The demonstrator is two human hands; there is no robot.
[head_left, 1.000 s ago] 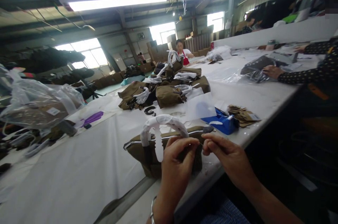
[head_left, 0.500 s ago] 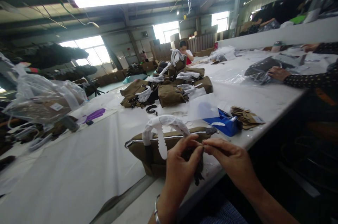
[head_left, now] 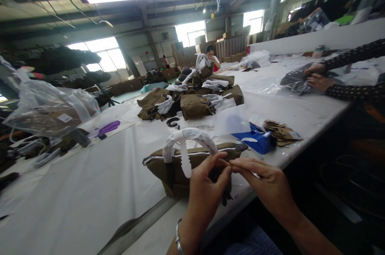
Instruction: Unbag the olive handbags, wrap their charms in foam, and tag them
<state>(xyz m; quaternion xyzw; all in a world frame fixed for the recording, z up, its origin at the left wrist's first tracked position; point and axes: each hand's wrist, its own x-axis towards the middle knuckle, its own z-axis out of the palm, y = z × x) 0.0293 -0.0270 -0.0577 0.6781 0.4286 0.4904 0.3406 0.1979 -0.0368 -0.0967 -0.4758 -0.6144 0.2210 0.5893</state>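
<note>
An olive-brown handbag [head_left: 180, 185] stands upright on the white table, its silver zipper [head_left: 195, 154] running along the top. White wrapping covers the bag's raised handle [head_left: 192, 132], and a white notched strip [head_left: 185, 160] hangs from it. In front of the bag's right side, my left hand [head_left: 207, 185] pinches something small and dark. My right hand [head_left: 264, 177] meets it fingertip to fingertip, also pinching. What lies between the fingers is too small to make out. Dark strands [head_left: 227, 197] dangle below my left hand, beside the bag.
Several wrapped-handle bags [head_left: 195, 104] are heaped farther back. A blue tape dispenser [head_left: 258, 138] and brown paper tags [head_left: 281, 132] lie to the right, near the table edge. A co-worker's hands [head_left: 319, 80] handle a plastic-wrapped item at far right. A clear plastic bag [head_left: 54, 106] stands left.
My hands stay pinched together in nearly the same place. The co-worker's farther hand has come in to join the other on the plastic-wrapped item.
</note>
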